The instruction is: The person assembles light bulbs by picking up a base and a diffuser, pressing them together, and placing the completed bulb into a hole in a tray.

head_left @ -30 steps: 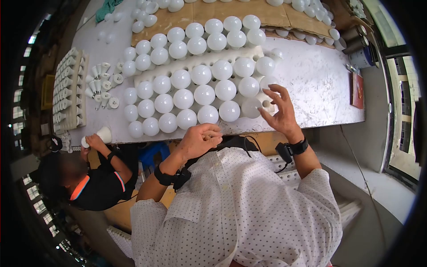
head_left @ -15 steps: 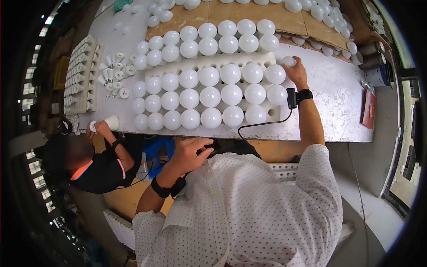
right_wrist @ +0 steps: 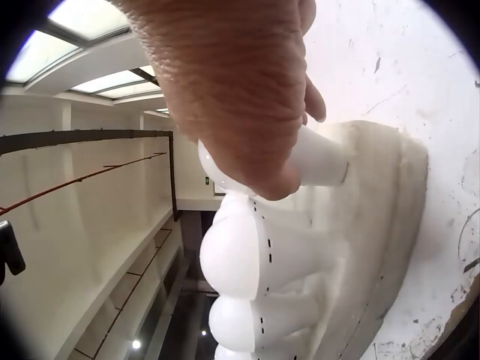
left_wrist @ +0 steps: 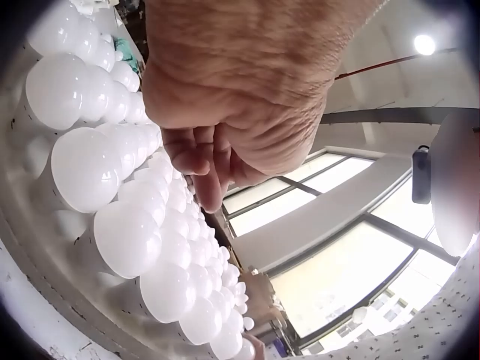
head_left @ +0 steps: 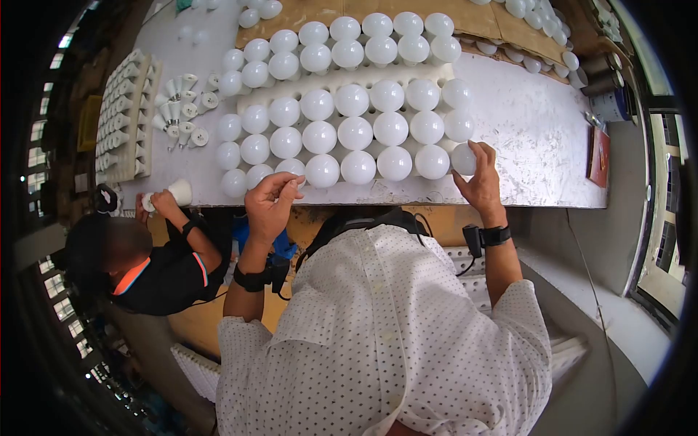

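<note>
Rows of white bulbs [head_left: 357, 167] stand upright in a pale tray [right_wrist: 375, 187] with holes. At the tray's front right corner, my right hand [head_left: 483, 183] holds a bulb [head_left: 463, 158] by its sides, fingers beyond it and thumb nearer; the right wrist view shows this hand [right_wrist: 232, 90] round the bulb [right_wrist: 319, 157] as it stands on the tray. My left hand [head_left: 270, 207], fingers loosely bent, is over the tray's front edge beside a front-row bulb [head_left: 291, 168], partly covering it. In the left wrist view this hand [left_wrist: 232, 97] shows no object held.
Behind is another double row of bulbs [head_left: 347, 53], then cardboard [head_left: 407, 9] with loose bulbs. Bulb bases [head_left: 187, 111] and an upright tray [head_left: 134, 116] are at left. A seated person [head_left: 171, 265] works at front left. A red-brown pad [head_left: 599, 156] lies at right.
My right hand has come from the tray's far right side back to its front corner, with a bulb now filling that spot. The left hand has moved left and forward to the front row.
</note>
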Tool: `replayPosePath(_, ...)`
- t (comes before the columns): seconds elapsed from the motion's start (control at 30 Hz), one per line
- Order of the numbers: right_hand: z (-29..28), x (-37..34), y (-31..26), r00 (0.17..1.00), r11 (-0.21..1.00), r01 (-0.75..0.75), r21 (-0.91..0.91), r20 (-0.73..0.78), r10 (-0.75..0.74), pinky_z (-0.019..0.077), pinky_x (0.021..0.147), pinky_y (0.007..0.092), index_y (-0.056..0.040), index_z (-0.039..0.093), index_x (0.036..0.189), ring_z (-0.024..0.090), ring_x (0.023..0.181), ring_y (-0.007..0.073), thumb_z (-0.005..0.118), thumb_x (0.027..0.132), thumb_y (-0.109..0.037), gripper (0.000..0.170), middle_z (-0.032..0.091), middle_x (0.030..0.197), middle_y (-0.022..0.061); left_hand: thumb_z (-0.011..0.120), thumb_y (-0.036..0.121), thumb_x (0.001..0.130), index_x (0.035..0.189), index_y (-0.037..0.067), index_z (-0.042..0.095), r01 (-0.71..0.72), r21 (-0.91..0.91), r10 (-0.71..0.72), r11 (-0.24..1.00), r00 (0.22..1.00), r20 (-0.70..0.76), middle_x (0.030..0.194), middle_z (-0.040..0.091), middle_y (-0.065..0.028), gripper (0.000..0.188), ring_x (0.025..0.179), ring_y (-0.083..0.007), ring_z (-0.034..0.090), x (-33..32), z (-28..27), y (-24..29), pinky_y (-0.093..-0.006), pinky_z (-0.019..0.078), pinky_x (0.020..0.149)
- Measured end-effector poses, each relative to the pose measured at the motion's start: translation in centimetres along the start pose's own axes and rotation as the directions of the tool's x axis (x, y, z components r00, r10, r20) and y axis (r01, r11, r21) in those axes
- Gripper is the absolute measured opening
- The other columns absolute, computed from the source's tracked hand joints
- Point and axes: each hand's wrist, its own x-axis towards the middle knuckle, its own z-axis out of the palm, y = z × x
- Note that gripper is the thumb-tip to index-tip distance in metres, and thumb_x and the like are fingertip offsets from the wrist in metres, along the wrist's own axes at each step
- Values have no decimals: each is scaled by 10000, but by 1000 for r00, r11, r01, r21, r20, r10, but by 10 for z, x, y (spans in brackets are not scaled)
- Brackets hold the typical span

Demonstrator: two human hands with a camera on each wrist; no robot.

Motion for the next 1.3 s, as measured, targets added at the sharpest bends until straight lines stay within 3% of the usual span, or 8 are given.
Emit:
replayPosePath(0.17,-1,-9,-17,999,987,34,159,-12,-32,381,960,383,-54,220,1357,389,1170,330,705,631,-51,873,332,1281,198,526,83,877,971,-61,569,-87,-41,63,995,915,-397,891,655,-141,177,715,-129,626,10,-43,-20,-198,456,588)
replayPosePath(0.33,-5,-3,43,866,439,-332,835,85,493,385,956,353,-2,390,1292,456,1154,227,446,866,-117,444,457,1256,177,561,178,850,1015,-21,566,7,-220,-174,976,631,-756,987,631,-132,259,881,-193,605,23,-125,-90,-267,439,719)
replayPosePath(0.5,40,-16,95,757,352,-641,682,484,439,483,830,318,42,467,1176,546,1019,218,482,867,-121,349,553,1111,121,461,319,879,1033,-7,568,351,-507,-587,788,678,-442,1038,593,-134,376,1000,-225,548,17,-145,-190,-297,416,802)
replayPosePath(0.63,64,-23,135,827,766,-531,362,419,375,496,791,311,21,482,1123,562,949,175,596,767,55,376,579,1060,103,447,365,898,1078,-25,551,370,-655,-660,659,703,-266,1034,595,-135,443,941,-185,569,18,-132,-216,-264,428,787)
replayPosePath(0.83,36,-14,109,620,225,-750,621,542,568,470,856,408,-21,431,1206,512,1060,251,503,862,-169,382,523,1141,112,500,319,874,1117,-26,522,468,-637,-620,613,784,-20,1010,599,-102,422,912,-179,596,46,-133,-184,-303,500,743)
replayPosePath(1.03,-52,7,81,564,493,-811,316,646,514,436,822,359,-68,399,1286,528,1031,220,473,864,-325,499,544,1140,110,514,354,872,1113,18,532,680,-336,-690,651,715,112,944,606,-80,414,820,-181,613,92,-146,-191,-340,533,663)
replayPosePath(1.23,-16,100,134,525,265,-850,455,767,369,422,856,367,-59,420,1266,512,1075,245,514,850,-262,472,534,1169,126,513,427,867,1114,82,538,665,-515,-709,540,690,147,897,603,-29,424,760,-144,595,103,-146,-234,-315,533,640)
replayPosePath(1.3,10,131,160,645,938,-217,269,761,-70,436,840,313,-23,423,1248,535,1005,192,447,898,-279,434,539,1148,111,511,396,872,1126,78,532,668,-443,-681,598,715,159,929,601,-36,407,796,-146,592,94,-144,-232,-315,528,673)
